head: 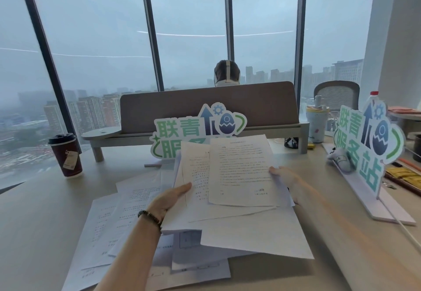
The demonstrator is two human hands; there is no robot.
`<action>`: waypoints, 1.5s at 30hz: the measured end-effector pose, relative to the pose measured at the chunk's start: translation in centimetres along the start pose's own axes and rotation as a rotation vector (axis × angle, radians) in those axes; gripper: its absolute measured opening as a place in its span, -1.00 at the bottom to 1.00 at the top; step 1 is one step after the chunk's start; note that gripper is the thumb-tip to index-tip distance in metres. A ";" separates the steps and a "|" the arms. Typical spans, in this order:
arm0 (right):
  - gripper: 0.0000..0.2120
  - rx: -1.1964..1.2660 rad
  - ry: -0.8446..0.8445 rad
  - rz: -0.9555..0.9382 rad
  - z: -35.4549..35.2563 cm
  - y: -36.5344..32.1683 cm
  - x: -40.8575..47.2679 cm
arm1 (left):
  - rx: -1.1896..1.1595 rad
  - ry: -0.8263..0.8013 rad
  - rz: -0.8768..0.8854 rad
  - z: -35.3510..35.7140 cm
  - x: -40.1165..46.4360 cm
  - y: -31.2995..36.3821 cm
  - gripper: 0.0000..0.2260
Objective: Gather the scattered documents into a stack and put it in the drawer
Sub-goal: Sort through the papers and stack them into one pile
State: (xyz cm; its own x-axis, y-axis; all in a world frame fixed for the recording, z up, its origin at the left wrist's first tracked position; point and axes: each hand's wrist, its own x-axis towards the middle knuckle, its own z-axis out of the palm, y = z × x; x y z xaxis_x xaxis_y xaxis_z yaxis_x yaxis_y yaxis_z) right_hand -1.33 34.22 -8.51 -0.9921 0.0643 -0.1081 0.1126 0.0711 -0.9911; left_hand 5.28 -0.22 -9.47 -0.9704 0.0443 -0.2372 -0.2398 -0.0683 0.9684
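A loose bundle of printed white documents (239, 172) is lifted above the desk, sheets fanned and uneven. My left hand (169, 199), with a dark bead bracelet on the wrist, grips the bundle's left edge. My right hand (288, 181) holds its right edge, fingers partly hidden behind the paper. More printed sheets (118, 222) lie scattered flat on the beige desk (34, 222) below and to the left of the bundle. No drawer is visible.
A dark red coffee cup (66, 156) stands at the left. A green-and-blue cut-out sign (196, 129) stands behind the papers, a second one (366, 154) at the right. A brown divider (209, 110), a tumbler (316, 122) and a person's head beyond it.
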 end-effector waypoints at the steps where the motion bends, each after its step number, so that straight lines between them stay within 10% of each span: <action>1: -0.62 -0.003 0.005 0.002 -0.1 -0.1 -0.1 | 0.011 -0.020 -0.007 -0.1 -0.1 0.1 -0.53; 11: -0.61 -0.013 -0.009 0.056 1.6 0.6 -0.6 | 0.093 -0.162 0.032 1.5 -1.0 -0.1 -0.63; 22: -0.86 -0.046 -0.002 -0.012 5.5 1.3 -1.6 | 0.195 -0.015 -0.035 -0.5 2.5 -1.3 -0.09; 29: -0.88 -0.278 0.177 -0.113 7.1 2.4 -2.4 | 0.438 0.111 -0.095 1.8 -0.2 -0.2 -0.58; 36: -0.79 -0.543 0.237 -0.146 7.4 3.1 -2.3 | 0.264 -0.039 -0.156 2.0 -0.6 0.2 -0.32; 45: -0.87 -0.577 0.217 -0.154 7.5 3.1 -2.7 | 0.060 -0.074 -0.089 2.2 -0.6 -0.2 -0.66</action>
State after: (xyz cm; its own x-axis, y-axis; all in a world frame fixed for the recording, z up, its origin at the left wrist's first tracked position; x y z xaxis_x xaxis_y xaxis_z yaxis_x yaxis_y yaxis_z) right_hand 1.26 26.78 -11.84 -0.9721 0.2068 0.1109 0.0415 0.6167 -0.7861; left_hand 5.97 1.92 -9.38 -0.9402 0.1208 -0.3186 -0.3211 -0.0012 0.9470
